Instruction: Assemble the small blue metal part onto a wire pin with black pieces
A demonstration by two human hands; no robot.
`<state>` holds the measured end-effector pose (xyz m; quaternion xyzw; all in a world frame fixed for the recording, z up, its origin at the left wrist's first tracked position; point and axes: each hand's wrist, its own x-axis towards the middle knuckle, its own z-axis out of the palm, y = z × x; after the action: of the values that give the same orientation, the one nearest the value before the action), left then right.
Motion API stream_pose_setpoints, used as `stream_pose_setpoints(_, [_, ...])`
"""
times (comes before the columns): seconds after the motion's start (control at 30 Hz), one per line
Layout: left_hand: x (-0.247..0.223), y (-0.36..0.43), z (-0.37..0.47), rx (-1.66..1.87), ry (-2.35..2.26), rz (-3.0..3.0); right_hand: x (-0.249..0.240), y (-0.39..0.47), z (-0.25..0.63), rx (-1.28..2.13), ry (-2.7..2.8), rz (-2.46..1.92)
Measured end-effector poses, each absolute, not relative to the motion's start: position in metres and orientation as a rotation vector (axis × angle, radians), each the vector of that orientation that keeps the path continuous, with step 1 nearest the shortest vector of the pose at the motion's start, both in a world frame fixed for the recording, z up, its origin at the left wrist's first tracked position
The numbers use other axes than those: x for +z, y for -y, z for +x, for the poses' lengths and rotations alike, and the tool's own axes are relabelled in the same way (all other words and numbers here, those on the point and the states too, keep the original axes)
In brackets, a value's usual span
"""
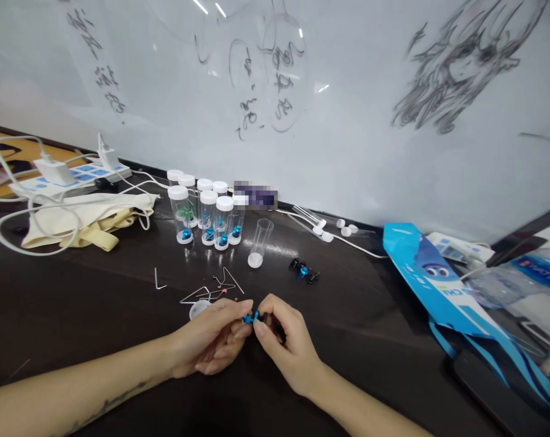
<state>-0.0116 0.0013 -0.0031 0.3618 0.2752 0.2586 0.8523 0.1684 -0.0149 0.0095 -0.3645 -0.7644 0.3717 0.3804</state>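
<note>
My left hand (223, 340) and my right hand (288, 343) meet over the near part of the table. Between their fingertips is a small blue metal part (251, 318), pinched from both sides. Something dark shows at the right fingers, mostly hidden. Beside my left hand lies a white cap (198, 309), partly covered by it. Just beyond are several thin L-shaped hex keys (195, 295); another hex key (158, 281) lies apart to the left. Past my hands an uncapped clear tube (261, 240) stands upright. To its right rests a cluster of small black and blue parts (305, 272).
Several white-capped clear tubes (224, 224) with blue or green pieces stand at the back. Behind them rises a whiteboard (348, 152). At left are a cream cloth bag (84, 218) and a power strip (84, 176); at right, a blue bag (420, 273) and plastic bottle (507, 285).
</note>
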Motion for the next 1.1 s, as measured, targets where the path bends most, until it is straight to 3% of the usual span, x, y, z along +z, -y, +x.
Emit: stream_pose_setpoints(1.1, [-0.0023, 0.0002, -0.0094, 0.542, -0.594, 0.821, 0.0037, 0.0105, 0.1669, 0.857, 1.915, -0.98])
